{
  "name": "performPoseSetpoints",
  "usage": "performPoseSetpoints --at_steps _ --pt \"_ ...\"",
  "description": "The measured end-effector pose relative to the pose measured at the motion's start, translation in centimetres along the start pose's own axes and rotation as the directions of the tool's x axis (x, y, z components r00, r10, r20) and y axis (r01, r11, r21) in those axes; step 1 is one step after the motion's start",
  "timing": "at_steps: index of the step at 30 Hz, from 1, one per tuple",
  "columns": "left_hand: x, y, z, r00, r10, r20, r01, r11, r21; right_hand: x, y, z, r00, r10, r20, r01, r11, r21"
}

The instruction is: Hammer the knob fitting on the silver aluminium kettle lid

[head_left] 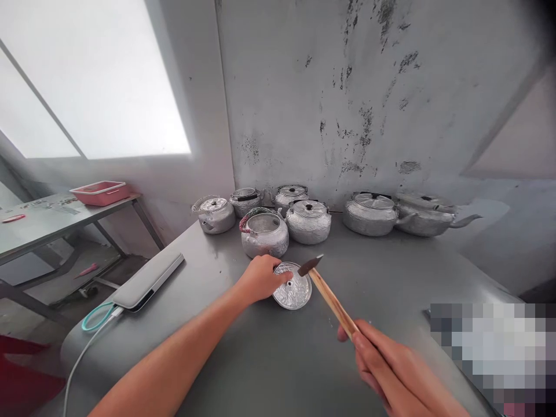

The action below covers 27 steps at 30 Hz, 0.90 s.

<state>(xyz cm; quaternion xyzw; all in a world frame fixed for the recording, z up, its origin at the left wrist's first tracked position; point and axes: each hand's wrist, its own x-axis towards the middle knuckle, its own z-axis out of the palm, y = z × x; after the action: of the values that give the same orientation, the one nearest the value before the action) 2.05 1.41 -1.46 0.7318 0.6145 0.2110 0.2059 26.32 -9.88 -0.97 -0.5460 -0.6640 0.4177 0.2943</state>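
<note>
My left hand [263, 278] grips the left edge of a round hammered metal lid [297, 292], its thumb lying on the top near the small centre hole. My right hand [362, 344] is closed round the wooden handle of a small hammer [332, 301]. The dark hammer head is by the lid's upper right edge; whether it touches the lid I cannot tell. Just behind the lid stands an open metal kettle [267, 237] with a red and dark wrapped handle.
Several lidded kettles [309, 223] line the back of the grey table [260, 370] against the stained wall. A grey power bank [150, 281] with a cable lies at the left. Beyond, a side table holds a pink basket [102, 194]. A blurred patch covers the lower right.
</note>
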Motion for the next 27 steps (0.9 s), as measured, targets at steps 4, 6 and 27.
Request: performPoseSetpoints --at_steps 4,6,27 --pt "0.0 0.0 0.0 1.000 0.004 -0.013 -0.004 1.000 -0.005 0.1 -0.2 -0.6 0.983 0.089 0.160 -0.106 0.989 0.101" --pt "0.0 0.0 0.0 1.000 0.015 -0.022 -0.015 1.000 -0.011 0.1 -0.6 -1.1 0.961 0.145 0.234 -0.187 0.969 0.165" --pt "-0.1 -0.3 0.1 0.997 0.067 -0.045 -0.071 0.994 -0.087 1.6 -5.3 -2.8 0.990 -0.121 0.077 0.118 0.992 0.042"
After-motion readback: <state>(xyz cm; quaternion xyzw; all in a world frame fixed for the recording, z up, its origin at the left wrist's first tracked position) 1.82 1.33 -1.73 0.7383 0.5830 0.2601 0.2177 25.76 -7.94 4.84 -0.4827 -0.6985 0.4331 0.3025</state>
